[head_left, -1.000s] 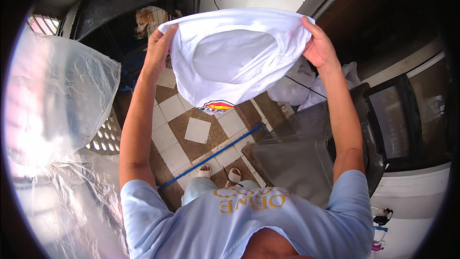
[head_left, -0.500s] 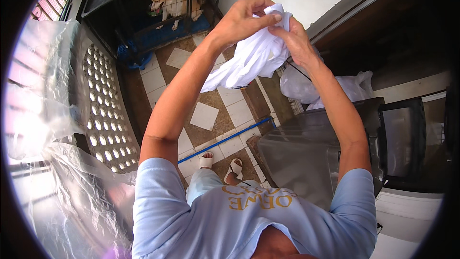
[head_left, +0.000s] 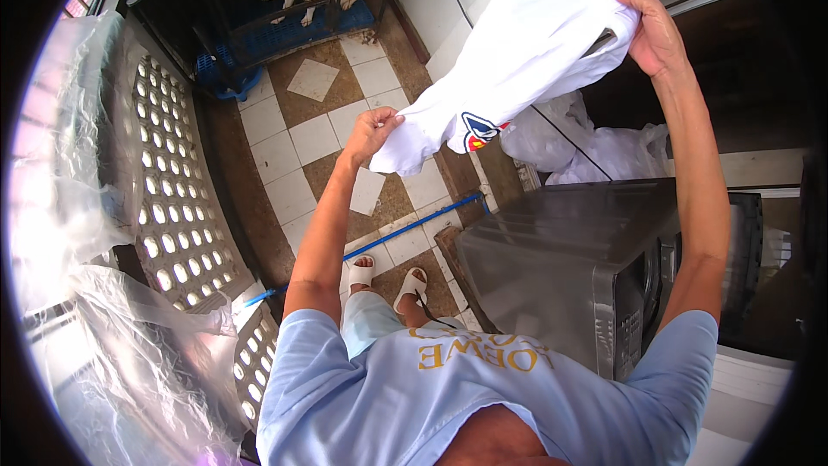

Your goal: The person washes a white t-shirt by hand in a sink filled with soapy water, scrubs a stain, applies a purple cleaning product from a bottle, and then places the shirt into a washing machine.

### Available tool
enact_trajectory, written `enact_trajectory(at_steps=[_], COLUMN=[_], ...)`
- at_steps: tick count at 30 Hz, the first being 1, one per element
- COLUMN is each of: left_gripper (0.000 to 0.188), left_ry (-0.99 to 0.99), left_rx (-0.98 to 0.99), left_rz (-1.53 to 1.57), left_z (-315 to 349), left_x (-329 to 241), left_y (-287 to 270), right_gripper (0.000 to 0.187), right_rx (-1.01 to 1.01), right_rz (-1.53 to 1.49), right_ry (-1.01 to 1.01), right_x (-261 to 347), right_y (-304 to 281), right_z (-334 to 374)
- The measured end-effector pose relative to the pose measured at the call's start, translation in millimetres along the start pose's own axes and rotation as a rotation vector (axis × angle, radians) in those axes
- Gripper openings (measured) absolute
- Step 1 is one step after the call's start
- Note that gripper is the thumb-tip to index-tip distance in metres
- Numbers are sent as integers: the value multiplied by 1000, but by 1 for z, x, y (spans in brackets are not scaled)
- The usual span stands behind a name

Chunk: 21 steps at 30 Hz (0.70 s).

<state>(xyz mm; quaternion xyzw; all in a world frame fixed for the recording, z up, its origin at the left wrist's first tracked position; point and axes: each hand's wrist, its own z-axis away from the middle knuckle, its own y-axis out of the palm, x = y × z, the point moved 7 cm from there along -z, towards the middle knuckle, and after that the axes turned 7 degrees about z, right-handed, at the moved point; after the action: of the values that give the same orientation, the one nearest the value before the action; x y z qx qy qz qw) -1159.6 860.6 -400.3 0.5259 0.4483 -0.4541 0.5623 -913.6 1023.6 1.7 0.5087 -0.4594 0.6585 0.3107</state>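
Lighting: bright daylight, strongest from 9 o'clock, where the clear plastic sheeting (head_left: 78,147) glares nearly white. White garment (head_left: 535,52) at 1 o'clock slightly overexposed. Recess at 3 o'clock dim. Focus sharp at centre. Fisheye bending toward rim; black vignette surrounds the whole circular frame.

A small shield-shaped printed emblem in red, blue and yellow (head_left: 476,130) sits on white cloth just right of the left hand (head_left: 373,129) and well below the right hand (head_left: 653,34). Bulging translucent white plastic bags (head_left: 586,142) lie further right, beneath the right hand. Clear crinkled plastic sheeting (head_left: 129,362) hangs far to the left of both hands, low down.
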Motion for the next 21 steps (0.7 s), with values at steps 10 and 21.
enact_trajectory(at_steps=[10, 21], left_gripper=[23, 21], left_ry=[150, 289], left_rx=[16, -84], left_rz=[-28, -77], left_z=[-35, -40], left_x=[-108, -147], left_y=[-44, 16], right_gripper=[44, 26], right_rx=[-214, -248], right_rz=[142, 263], right_ry=[57, 154], right_x=[-10, -121], right_y=[-65, -53], right_z=[46, 112])
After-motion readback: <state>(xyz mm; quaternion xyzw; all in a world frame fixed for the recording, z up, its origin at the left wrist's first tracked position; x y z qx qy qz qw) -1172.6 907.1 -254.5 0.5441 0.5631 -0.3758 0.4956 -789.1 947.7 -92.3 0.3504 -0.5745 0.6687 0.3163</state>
